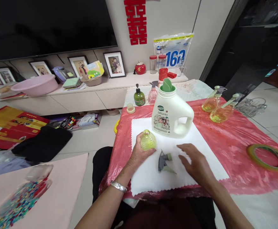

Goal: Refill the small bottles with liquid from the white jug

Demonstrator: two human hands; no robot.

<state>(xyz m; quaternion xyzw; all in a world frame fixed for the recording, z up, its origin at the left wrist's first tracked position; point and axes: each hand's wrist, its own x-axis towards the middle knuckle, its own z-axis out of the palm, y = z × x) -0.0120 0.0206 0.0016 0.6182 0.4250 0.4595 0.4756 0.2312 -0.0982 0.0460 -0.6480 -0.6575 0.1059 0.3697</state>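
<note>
Yellow bottle (148, 142), uncapped, was grasped by your left hand (138, 152); your right hand (196, 161) hung empty; a slackened grip could have tipped it.

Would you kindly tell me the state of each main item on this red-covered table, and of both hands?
Left hand, closed around the yellow bottle
Right hand, open, holding nothing
Yellow bottle, uncapped
Loose spray head, lying down
White jug, upright, uncapped
Two spray bottles, upright, assembled
Green pump bottle, upright
Pink bottle, upright, partly hidden
Tape roll, lying flat
</note>
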